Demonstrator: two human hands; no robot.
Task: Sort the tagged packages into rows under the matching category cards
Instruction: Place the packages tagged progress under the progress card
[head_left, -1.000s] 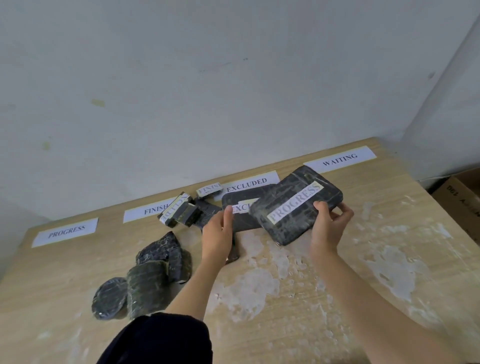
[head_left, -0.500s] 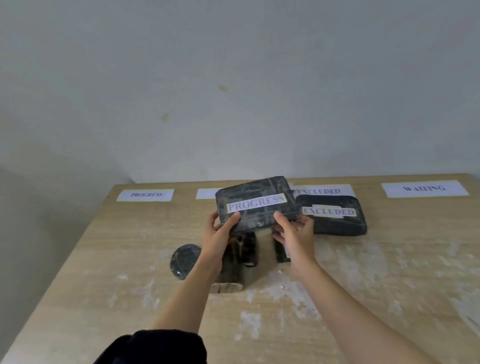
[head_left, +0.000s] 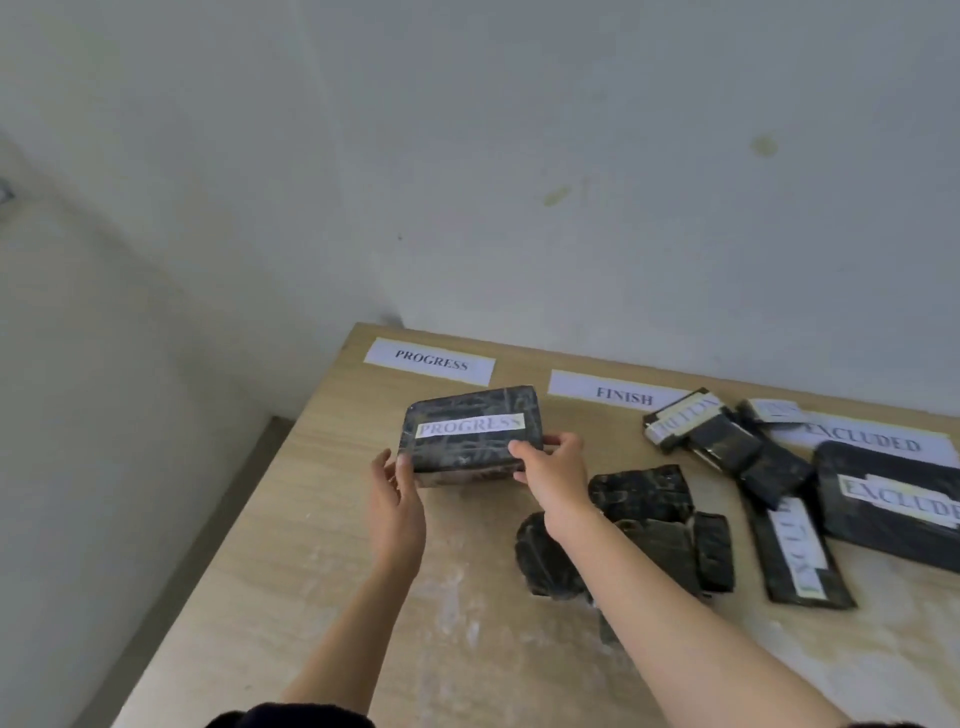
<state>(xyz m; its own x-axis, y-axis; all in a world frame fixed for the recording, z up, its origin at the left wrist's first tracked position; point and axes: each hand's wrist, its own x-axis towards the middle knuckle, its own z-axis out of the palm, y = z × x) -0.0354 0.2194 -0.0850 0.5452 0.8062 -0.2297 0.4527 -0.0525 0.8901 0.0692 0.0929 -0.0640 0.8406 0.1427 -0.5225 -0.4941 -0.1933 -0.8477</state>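
The dark wrapped package tagged PROGRESS (head_left: 471, 435) is held between both hands at the far left of the counter (head_left: 291, 561), just near of the PROGRESS category card (head_left: 430, 359). Whether its underside touches the counter cannot be told. The left hand (head_left: 397, 501) clamps the package's near left corner, thumb on its near edge, the other fingers behind it. The right hand (head_left: 553, 470) clamps the near right corner, thumb (head_left: 522, 451) on top by the end of the tag, fingers curled around the right side.

To the right of that card lies the FINISH card (head_left: 621, 395), and farther right the EXCLUDED card (head_left: 878, 441), partly covered. On and just near of the EXCLUDED card rests a large flat package tagged EXCLUDED (head_left: 898, 501). A long narrow tagged package (head_left: 797, 556) lies to its near left. Between the FINISH and EXCLUDED cards sits a loose heap of small tagged packages (head_left: 719, 436); their tags are too blurred to read. Right of the right forearm lies a cluster of dark packages (head_left: 660, 525), tags unseen.
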